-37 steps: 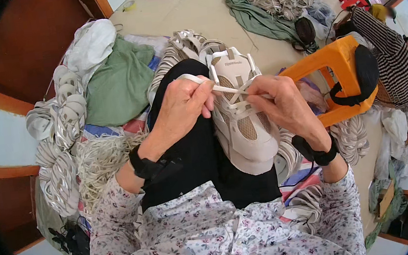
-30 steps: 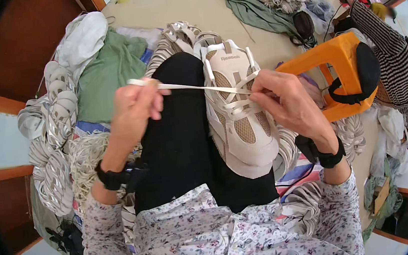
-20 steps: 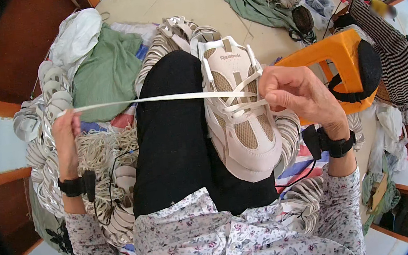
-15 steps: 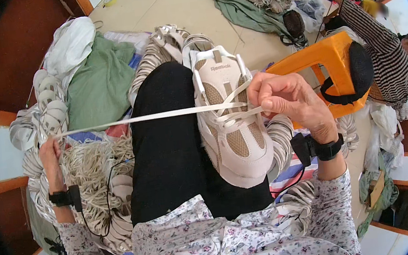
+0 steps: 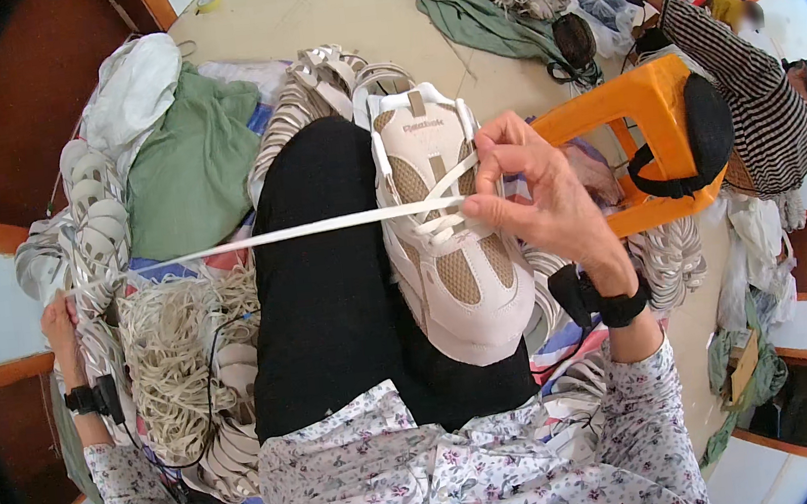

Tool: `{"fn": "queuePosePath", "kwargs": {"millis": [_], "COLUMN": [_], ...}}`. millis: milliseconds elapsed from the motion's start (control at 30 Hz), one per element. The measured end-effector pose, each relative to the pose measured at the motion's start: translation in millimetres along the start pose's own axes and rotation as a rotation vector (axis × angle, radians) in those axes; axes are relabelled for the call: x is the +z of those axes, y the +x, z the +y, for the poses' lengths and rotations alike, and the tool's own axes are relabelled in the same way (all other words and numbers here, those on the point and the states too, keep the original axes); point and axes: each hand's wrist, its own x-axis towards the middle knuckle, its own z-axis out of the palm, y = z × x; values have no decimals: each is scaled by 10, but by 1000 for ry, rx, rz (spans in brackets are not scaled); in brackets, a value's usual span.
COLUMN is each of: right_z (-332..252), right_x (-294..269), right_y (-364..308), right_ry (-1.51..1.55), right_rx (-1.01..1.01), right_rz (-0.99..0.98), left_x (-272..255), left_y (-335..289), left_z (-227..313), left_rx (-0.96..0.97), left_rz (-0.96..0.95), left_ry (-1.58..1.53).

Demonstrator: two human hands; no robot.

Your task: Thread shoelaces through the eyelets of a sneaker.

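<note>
A beige and white shoe upper (image 5: 469, 304), with tan mesh panels, rests across my right thigh with its toe toward me. A flat white shoelace (image 5: 321, 227) runs through its lower eyelets. From the shoe it stretches taut to the left, over my black-clad leg. Its far end is pinched in my left hand (image 5: 59, 326), held out at the far left beside a stack of shoe uppers. My right hand (image 5: 542, 196) is at the shoe's right eyelet edge, thumb and bent fingers closed on the lace where it crosses.
Loose laces (image 5: 176, 353) lie heaped left of my legs. Stacked shoe uppers (image 5: 98, 207) and a green cloth (image 5: 185, 172) are beyond them. An orange stool (image 5: 639, 91) stands to the right. Past it sits another person in a striped top (image 5: 754, 97).
My left hand has moved farther out left and slightly toward me, drawing the lace longer. The lace loop on the shoe is tighter, and my right hand has shifted left onto the eyelets.
</note>
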Motion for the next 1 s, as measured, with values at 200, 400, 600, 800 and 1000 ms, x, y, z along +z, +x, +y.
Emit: {"fn": "queuePosePath", "kwargs": {"millis": [200,400,600,800,1000], "right_z": [-76,-164,-241,-155,-219], "right_x": [32,68,79,141,36], "right_y": [14,24,3,37,37], "right_ry": [107,-98,-193,-288,-182], "right_rx": [41,-99,-88,-238,-21], "right_rz": [92,108,105,117,118], "left_x": [-245,777,2099,2556,2677], "left_y": [26,-433,-1672,-1984,-1914], "left_z": [-16,1589,3562,4023,3949], "left_rx": [-113,129,303,457,504], "left_rz": [64,-647,-758,-988,-959], "left_ry": [70,534,-320,-297,-263]}}
